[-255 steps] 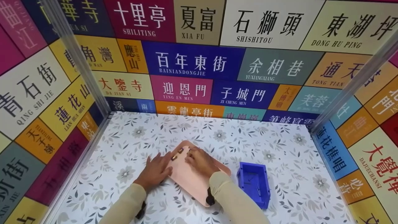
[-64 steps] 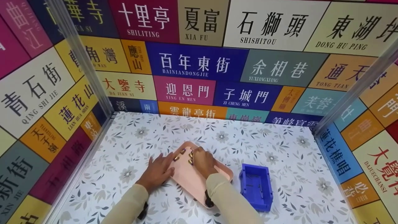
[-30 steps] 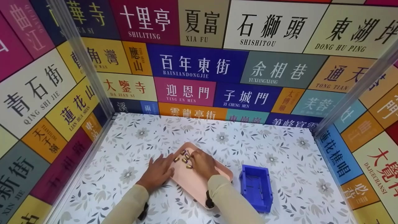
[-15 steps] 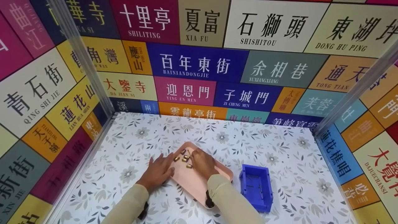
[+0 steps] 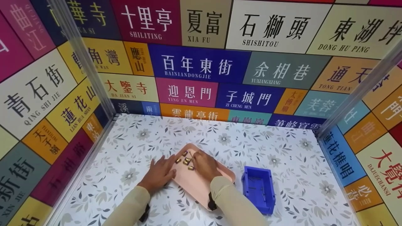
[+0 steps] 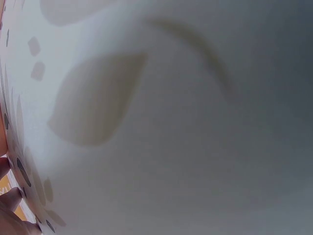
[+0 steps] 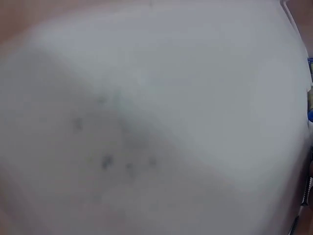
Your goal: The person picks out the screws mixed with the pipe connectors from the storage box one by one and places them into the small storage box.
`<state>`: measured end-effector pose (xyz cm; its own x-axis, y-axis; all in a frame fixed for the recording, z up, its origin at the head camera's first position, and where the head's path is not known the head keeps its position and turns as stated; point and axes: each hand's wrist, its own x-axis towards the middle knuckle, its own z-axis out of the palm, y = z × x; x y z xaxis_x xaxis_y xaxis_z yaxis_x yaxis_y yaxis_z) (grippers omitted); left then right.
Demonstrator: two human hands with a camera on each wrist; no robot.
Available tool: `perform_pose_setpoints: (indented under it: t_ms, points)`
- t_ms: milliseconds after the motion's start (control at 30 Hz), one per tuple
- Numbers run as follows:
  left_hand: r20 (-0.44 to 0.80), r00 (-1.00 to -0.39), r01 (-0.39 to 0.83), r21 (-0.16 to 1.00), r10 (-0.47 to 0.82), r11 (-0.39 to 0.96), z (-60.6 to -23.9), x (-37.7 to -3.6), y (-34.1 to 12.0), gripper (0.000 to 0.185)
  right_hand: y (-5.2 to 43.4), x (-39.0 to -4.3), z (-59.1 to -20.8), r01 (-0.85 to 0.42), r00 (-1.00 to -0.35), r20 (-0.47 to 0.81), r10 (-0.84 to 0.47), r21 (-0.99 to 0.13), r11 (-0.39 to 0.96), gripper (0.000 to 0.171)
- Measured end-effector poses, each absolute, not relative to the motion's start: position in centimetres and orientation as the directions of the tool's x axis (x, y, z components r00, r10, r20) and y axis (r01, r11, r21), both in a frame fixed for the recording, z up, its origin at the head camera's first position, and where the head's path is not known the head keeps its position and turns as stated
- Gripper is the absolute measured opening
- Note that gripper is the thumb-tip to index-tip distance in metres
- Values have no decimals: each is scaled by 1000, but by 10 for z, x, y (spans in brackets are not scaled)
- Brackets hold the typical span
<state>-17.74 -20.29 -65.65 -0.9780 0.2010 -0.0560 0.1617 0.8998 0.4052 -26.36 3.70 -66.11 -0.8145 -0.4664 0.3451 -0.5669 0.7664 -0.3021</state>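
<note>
On a pink tray [image 5: 191, 185] lie several small gold-and-dark cylinders [image 5: 191, 168] that look like batteries, grouped near its far left end. My right hand [image 5: 203, 164] is over the tray beside them, fingers curled, pinching a thin dark rod [image 5: 190, 154] like a screw. At the right edge of the right wrist view, a threaded screw [image 7: 306, 192] shows by the fingers. My left hand [image 5: 159, 173] rests on the tray's left edge with fingers extended. In the left wrist view only its fingertips [image 6: 12, 198] show; the rest is blurred tabletop.
A blue bin [image 5: 272, 188] with several thin metal pieces inside stands right of the tray. The table has a white floral cover [image 5: 135, 150]. Walls printed with colourful sign lettering [image 5: 198, 62] enclose the back and sides.
More cylinders show on the tray than 8.5 s ago. Since 2.1 s ago they have shifted left, away from the right fingers; in the last half second two drew closer together. The left hand stays put.
</note>
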Motion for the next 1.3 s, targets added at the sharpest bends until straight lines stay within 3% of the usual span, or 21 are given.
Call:
perform_pose_setpoints:
  t_ms: [500, 733, 933, 1300]
  points:
    - [-83, -981, 129, 408, 177, 904, -655, -177, -200, 71, 45, -262, -633, -573, -819, 307, -484, -437, 693, 9]
    - [-46, -979, 166, 395, 200, 903, -655, -177, -201, 70, 56, -263, -613, -594, -798, 382, -466, -369, 715, 9]
    - [-78, -980, 140, 391, 184, 910, -656, -176, -201, 70, 75, -262, -587, -579, -808, 386, -444, -389, 716, 11]
    - [-89, -983, 112, 413, 162, 904, -657, -177, -200, 71, 120, -256, -551, -608, -768, 492, -409, -362, 706, 9]
